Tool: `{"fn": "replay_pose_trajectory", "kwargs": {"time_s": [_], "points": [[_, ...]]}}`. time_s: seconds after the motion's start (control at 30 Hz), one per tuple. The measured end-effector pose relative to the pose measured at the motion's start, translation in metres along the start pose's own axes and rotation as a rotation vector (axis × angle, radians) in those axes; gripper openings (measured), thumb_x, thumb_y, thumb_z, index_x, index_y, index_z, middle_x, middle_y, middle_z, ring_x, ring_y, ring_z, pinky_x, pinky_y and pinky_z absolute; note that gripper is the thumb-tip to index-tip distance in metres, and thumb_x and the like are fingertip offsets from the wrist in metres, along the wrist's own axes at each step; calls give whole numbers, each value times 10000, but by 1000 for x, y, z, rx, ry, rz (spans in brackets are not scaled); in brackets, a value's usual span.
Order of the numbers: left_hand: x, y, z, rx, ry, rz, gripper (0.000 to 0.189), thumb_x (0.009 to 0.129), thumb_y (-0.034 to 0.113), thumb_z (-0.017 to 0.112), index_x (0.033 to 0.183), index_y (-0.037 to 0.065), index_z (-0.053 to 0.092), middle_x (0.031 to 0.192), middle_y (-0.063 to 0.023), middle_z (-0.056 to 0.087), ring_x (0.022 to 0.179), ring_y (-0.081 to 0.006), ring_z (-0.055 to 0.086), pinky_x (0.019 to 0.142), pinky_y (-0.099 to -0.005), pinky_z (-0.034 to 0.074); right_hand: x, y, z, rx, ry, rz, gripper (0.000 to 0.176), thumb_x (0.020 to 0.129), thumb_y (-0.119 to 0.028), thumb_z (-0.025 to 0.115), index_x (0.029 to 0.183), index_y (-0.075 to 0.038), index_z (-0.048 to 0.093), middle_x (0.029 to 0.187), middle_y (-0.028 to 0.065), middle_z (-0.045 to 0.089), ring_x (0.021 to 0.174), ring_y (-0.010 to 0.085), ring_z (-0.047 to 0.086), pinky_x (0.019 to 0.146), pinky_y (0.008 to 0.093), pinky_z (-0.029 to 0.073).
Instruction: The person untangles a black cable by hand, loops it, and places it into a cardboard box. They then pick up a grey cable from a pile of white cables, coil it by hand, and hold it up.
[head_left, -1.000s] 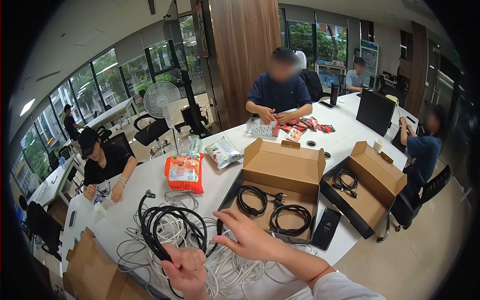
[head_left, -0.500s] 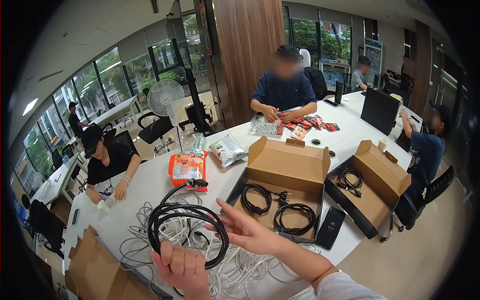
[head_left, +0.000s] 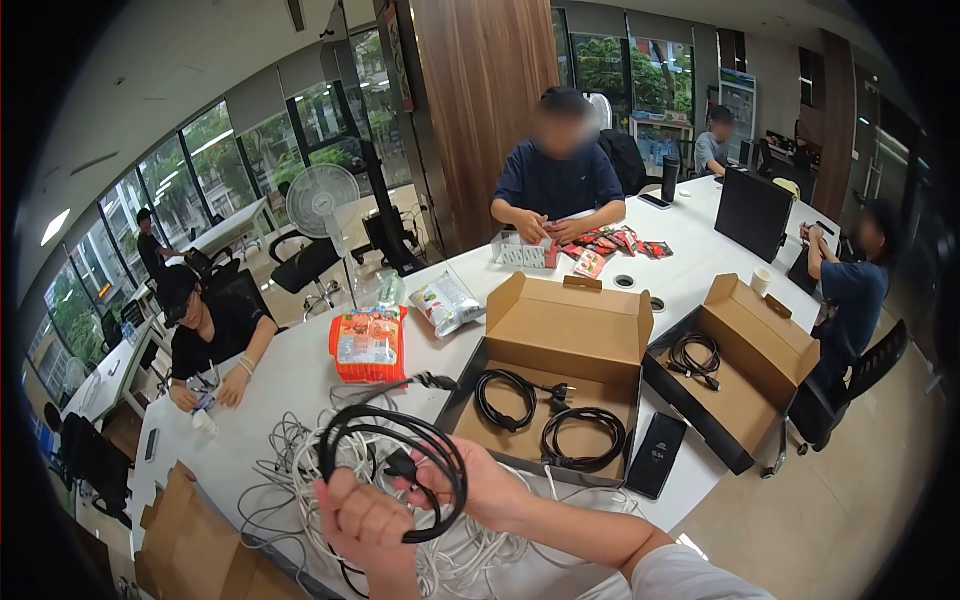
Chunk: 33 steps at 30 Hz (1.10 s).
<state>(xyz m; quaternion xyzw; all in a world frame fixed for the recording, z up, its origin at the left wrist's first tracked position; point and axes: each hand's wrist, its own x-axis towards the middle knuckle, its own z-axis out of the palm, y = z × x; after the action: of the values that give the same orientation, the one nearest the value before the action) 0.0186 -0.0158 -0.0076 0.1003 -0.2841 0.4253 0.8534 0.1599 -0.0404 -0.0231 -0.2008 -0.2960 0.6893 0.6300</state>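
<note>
A coiled black power cable is held up in front of me over the table. My left hand is wrapped round the lower left of the coil, fingers closed. At the coil's right side, my right hand grips the cable near a black connector; part of those fingers is hidden behind the loops. The other cable end, with a blurred plug, sticks out at the top. Beneath both hands lies a tangled pile of white and grey cables.
An open box holds coiled black cables, and a second open box holds another. A phone lies between them. Snack bags stand behind the pile. A brown cardboard flap is at lower left. Several people sit around.
My right hand has gone from spread fingers beside the coil to gripping the cable near its connector. The coil has shifted slightly right, still in my left hand.
</note>
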Motion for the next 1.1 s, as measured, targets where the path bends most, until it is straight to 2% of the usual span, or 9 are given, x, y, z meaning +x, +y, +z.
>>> {"fn": "replay_pose_trajectory", "kwargs": {"time_s": [0.13,0.27,0.43,0.57,0.7,0.8,0.93,1.07,1.1], "points": [[0,-8,-2,59,68,22,333,1011,366,281,762,148,320,479,71,248,361,-51,172,401,-237,177,-3,-4,-10,-75,-117,-75,185,899,-164,619,985,0,624,857,56,671,776,108,642,669,227,517],[4,-4,-6,-16,194,-25,320,1011,343,282,771,139,345,481,67,240,368,-56,164,393,-247,151,-5,-9,-16,4,-377,71,188,913,-179,584,1004,-16,601,837,37,648,748,110,608,696,235,486],[5,5,-6,20,170,35,318,1011,346,276,780,140,349,479,67,234,365,-51,166,390,-251,140,8,-2,-27,101,-609,29,135,907,-118,569,1000,-21,589,1004,60,585,1011,137,546,884,280,432],[3,8,-2,181,97,74,317,1011,355,275,787,142,339,474,69,221,366,-48,160,391,-249,146,5,-10,-26,101,-436,172,87,889,-115,590,934,-48,620,1018,85,553,1003,184,534,907,314,411],[-3,16,2,445,97,189,322,1008,372,306,788,137,333,475,65,205,370,-67,156,394,-263,155,5,-28,-28,-41,-368,264,444,870,-9,532,1306,20,457,1275,135,516,1123,173,528,912,293,439],[-12,16,1,885,-12,218,336,996,401,349,794,133,329,471,62,206,371,-75,158,397,-274,168,-6,-28,-10,-363,-186,-125,476,871,19,527,1335,29,422,1330,132,470,1135,176,522,939,307,433],[-20,-24,0,1308,51,253,496,917,504,494,681,92,351,455,25,293,373,-107,236,412,-275,187,-13,-31,-1,-846,-62,-398,545,819,-41,665,1317,22,452,1301,135,476,1155,180,504,903,310,469],[-21,-33,7,1336,8,73,596,895,516,528,549,93,290,444,8,303,379,-119,258,415,-280,174,-12,-25,2,-1082,206,-567,419,785,-73,720,1155,27,550,1046,87,625,940,157,615,802,284,517],[-18,-29,-3,1316,-158,128,448,940,448,482,711,86,348,430,31,291,302,-96,255,363,-271,230,-11,-26,3,-1138,198,-639,325,810,-63,696,1083,29,545,954,70,650,843,140,635,756,270,526]]}}
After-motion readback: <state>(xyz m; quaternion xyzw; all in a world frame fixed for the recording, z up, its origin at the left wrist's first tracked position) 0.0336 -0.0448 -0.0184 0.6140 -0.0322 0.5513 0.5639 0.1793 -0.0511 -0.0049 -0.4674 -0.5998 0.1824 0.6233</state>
